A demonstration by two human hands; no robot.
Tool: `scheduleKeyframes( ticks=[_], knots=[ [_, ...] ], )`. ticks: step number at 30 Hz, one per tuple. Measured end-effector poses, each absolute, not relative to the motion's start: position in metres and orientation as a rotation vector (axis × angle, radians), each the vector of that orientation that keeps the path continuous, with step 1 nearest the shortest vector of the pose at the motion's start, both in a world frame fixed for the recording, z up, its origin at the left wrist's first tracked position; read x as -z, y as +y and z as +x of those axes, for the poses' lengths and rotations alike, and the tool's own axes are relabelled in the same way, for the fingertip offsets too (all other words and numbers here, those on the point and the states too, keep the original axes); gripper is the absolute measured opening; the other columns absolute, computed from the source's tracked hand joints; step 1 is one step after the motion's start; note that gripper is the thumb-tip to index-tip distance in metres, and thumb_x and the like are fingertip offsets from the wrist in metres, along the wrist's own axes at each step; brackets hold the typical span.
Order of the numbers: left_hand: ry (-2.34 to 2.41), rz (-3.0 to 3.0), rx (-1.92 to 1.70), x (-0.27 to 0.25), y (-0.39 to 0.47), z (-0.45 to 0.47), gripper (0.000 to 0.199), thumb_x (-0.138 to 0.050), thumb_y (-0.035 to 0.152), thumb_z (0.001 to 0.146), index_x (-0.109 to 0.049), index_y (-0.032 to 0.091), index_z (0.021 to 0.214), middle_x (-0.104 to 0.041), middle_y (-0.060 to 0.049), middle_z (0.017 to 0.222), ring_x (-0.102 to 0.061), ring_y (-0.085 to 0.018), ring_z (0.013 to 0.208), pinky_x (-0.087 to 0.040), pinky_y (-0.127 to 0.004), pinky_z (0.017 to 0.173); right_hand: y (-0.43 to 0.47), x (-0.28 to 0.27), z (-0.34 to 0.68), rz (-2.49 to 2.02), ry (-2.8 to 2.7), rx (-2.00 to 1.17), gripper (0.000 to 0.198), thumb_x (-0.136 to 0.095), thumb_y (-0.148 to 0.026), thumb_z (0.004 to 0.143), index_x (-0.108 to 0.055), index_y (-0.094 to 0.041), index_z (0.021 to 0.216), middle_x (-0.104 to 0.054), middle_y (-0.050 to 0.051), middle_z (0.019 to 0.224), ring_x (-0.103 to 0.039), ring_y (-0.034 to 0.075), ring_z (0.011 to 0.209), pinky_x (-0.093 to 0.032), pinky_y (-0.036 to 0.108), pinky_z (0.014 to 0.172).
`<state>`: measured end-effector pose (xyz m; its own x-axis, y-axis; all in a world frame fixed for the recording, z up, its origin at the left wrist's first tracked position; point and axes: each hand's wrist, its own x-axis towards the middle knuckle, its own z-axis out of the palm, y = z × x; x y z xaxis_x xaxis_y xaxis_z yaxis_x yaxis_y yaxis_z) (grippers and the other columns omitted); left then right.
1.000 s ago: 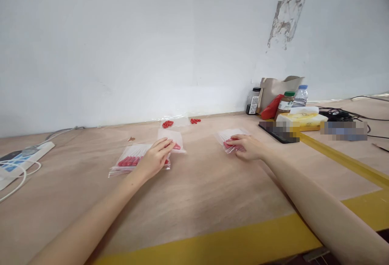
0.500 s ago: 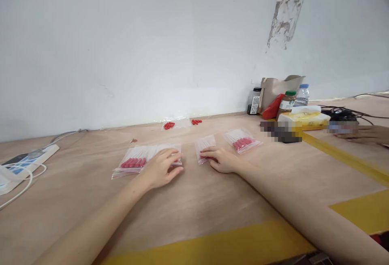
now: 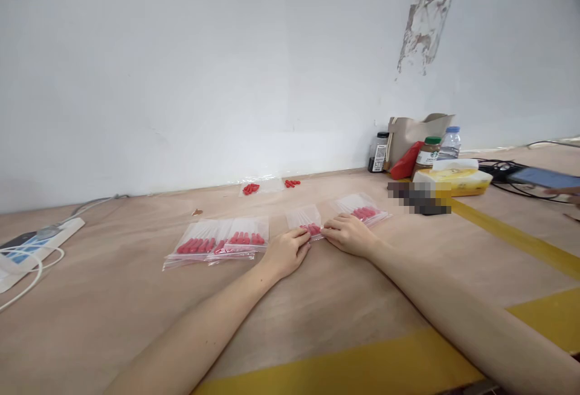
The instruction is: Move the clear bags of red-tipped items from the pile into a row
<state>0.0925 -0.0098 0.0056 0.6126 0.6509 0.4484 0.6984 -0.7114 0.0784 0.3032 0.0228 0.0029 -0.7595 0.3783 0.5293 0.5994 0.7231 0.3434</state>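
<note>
My left hand (image 3: 286,252) and my right hand (image 3: 348,235) meet at the near edge of a small clear zip bag of red capsules (image 3: 305,221) lying flat on the wooden table (image 3: 317,298); fingertips of both touch it. To the left lie two more bags of red capsules side by side (image 3: 220,241), slightly overlapping. Another such bag (image 3: 363,209) lies just right of my right hand. Far back, a clear bag with red capsules (image 3: 254,187) and a few loose red capsules (image 3: 292,183) rest near the wall.
A power strip with white cables (image 3: 31,244) sits at far left. At back right stand a paper bag (image 3: 414,135), jars and a water bottle (image 3: 448,142), with a yellow tissue pack (image 3: 453,179). Another person's hand holds a phone (image 3: 546,177) at the right edge. Yellow tape (image 3: 512,235) crosses the table.
My left hand left the bags on the left and moved right to the middle bag. My right hand shifted slightly right along that bag. A phone appeared at right.
</note>
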Motion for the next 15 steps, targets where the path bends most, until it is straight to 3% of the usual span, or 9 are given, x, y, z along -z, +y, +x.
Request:
scheduleKeyframes(
  ticks=[4, 11, 15],
  knots=[
    [-1.132, -2.684, 0.651, -0.008, -0.011, 0.089, 0.027, -0.037, 0.028, 0.086, -0.058, 0.02, 0.101, -0.055, -0.004, 0.111, -0.051, -0.017, 0.101, -0.041, -0.03, 0.086, 0.02, -0.002, 0.297, -0.829, -2.507, 0.754, 0.024, -0.039, -0.019, 0.084, -0.061, -0.017, 0.075, -0.059, 0.003, 0.067, -0.05, 0.01, 0.062, -0.029, 0.024, 0.059],
    [-1.094, -2.522, 0.488, -0.01, -0.006, 0.082, 0.021, -0.037, 0.017, 0.085, -0.056, 0.015, 0.095, -0.061, -0.006, 0.096, -0.057, -0.017, 0.085, -0.046, -0.029, 0.072, 0.014, -0.003, 0.302, -1.05, -2.358, 0.44, 0.028, -0.036, -0.028, 0.085, -0.063, -0.021, 0.083, -0.062, 0.002, 0.079, -0.054, 0.011, 0.07, -0.03, 0.021, 0.055],
    [-1.003, -2.44, 0.269, -0.011, -0.004, 0.08, 0.02, -0.038, 0.013, 0.085, -0.057, 0.013, 0.081, -0.061, -0.006, 0.08, -0.058, -0.017, 0.072, -0.045, -0.027, 0.06, 0.015, -0.003, 0.304, -1.039, -2.363, 0.373, 0.026, -0.038, -0.029, 0.085, -0.063, -0.022, 0.083, -0.062, 0.001, 0.08, -0.055, 0.01, 0.071, -0.032, 0.021, 0.058]
  ],
)
